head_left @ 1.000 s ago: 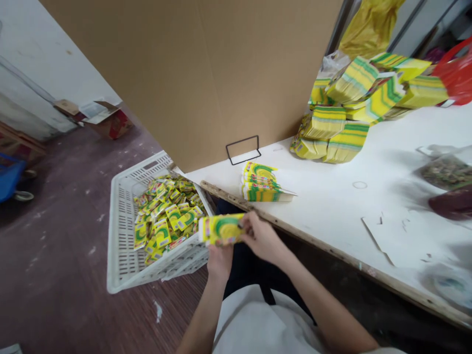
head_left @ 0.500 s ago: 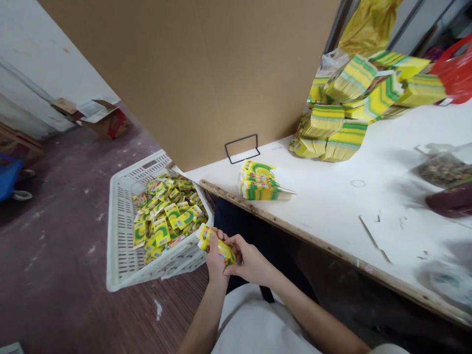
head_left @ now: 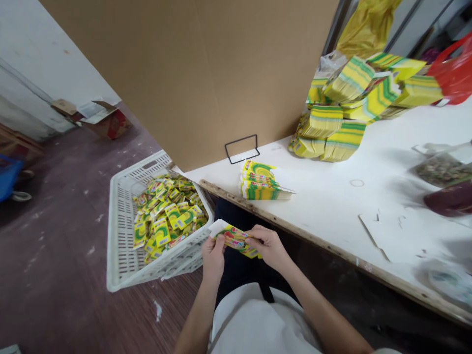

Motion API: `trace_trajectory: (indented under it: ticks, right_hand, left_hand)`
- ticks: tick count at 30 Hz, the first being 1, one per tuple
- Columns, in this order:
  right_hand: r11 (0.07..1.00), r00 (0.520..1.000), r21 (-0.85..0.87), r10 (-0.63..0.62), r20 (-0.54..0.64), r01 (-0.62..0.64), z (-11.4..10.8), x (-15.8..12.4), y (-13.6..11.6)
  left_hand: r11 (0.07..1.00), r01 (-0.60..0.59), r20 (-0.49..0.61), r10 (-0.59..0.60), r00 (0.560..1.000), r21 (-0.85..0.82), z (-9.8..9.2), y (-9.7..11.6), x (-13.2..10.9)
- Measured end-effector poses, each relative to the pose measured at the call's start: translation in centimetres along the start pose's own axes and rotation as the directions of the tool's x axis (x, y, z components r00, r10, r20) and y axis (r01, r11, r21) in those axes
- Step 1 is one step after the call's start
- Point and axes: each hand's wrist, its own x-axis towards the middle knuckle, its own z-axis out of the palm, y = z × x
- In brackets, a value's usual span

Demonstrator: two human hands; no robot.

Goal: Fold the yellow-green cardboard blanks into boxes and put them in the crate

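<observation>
Between my hands, above my lap, is a printed yellow-and-green card [head_left: 235, 238] with red and white marks. My left hand [head_left: 214, 256] pinches its left end, thumb on top. At the right end, the fingers of my right hand [head_left: 268, 246] are closed on the same card. Just left of my hands stands a white plastic crate [head_left: 123, 275] holding many small yellow-green packets [head_left: 162, 231]. A fanned stack of similar printed cards [head_left: 260, 181] lies on the white table [head_left: 317, 196] beyond my hands.
A tall cardboard sheet [head_left: 191, 73] rises behind the table edge, a black wire stand [head_left: 242, 149] at its foot. Bundled cards [head_left: 344, 130] are piled at the back right. Red and yellow bags lie behind. A dark red object [head_left: 450, 199] sits right. An open carton [head_left: 106, 120] is on the floor.
My hands have drawn apart, the right one moving up and to the right. The card, bunched up between my hands before, is now stretched flatter between them.
</observation>
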Motion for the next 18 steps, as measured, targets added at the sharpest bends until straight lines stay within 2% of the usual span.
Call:
trace_trajectory:
  ticks: [2,4,7,9,10,12,14,16,18]
  right_hand:
    - [0.99,0.996,-0.121,-0.066,0.067,0.074,-1.0,-0.1,-0.1]
    - [0.941,0.976,-0.287,-0.135,0.171,0.181,-1.6,-0.2,-0.3]
    - [0.844,0.929,-0.424,-0.207,0.306,0.327,-1.3,-0.7,-1.0]
    - [0.826,0.924,-0.433,-0.258,0.282,0.362,-0.4,-1.0,-1.6]
    - [0.834,0.938,-0.432,-0.281,0.203,0.343,0.2,-1.2,-1.7]
    - [0.886,0.958,-0.407,-0.275,-0.076,0.222,1.1,-1.3,-1.6]
    - [0.955,0.923,-0.288,-0.168,-0.346,0.066,1.7,-1.2,-0.8]
    - [0.995,0.895,-0.083,0.005,-0.445,-0.047,2.1,-1.2,0.3]
    - [0.981,0.888,0.14,0.184,-0.422,-0.137,2.6,-1.2,1.1]
  left_hand:
    - [1.0,0.022,0.139,-0.02,0.99,-0.01,-0.9,1.3,0.9]
    - [0.998,0.025,0.291,-0.041,0.956,0.057,-2.0,2.6,1.6]
    - [0.93,-0.059,0.503,-0.142,0.853,0.362,-2.6,3.4,1.6]
    - [0.838,-0.153,0.586,-0.223,0.779,0.523,-2.0,3.1,0.7]
    - [0.804,-0.196,0.598,-0.231,0.767,0.562,-1.4,2.7,0.1]
    - [0.765,-0.236,0.567,-0.198,0.8,0.6,-0.1,2.0,-1.1]
    - [0.745,-0.225,0.493,-0.157,0.856,0.628,0.9,1.3,-2.0]
    - [0.73,-0.201,0.423,-0.131,0.897,0.653,1.4,0.8,-2.7]
    - [0.737,-0.189,0.367,-0.086,0.926,0.649,1.7,0.4,-3.2]
